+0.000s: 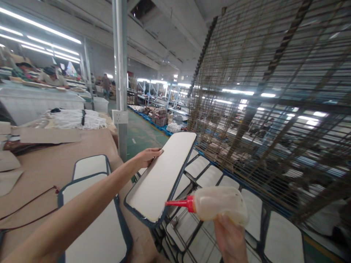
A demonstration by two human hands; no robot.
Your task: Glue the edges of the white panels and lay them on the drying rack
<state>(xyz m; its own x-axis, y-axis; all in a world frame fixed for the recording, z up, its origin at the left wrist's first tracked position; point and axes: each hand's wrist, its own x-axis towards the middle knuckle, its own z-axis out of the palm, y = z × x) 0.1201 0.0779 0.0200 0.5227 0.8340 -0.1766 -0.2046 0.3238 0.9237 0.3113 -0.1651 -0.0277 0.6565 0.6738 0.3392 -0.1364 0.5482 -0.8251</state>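
My left hand (150,156) grips the left long edge of a white panel with a dark blue border (161,175), its thumb lying on the white face. The panel is tilted and held up in the air. In my right hand (230,233) is a translucent squeeze bottle (219,204) with a red nozzle (178,203). The nozzle tip points left and meets the panel's lower right edge, though whether it touches I cannot tell. Under my left forearm, more bordered white panels (93,223) lie on the brown tabletop (90,140).
Several similar panels (283,237) rest on a wire rack at the lower right. A tall wire-mesh rack (263,73) leans over the right side. A metal post with a socket box (120,117) stands beyond the table. White strips (76,119) are heaped at the table's far end. People work in the background.
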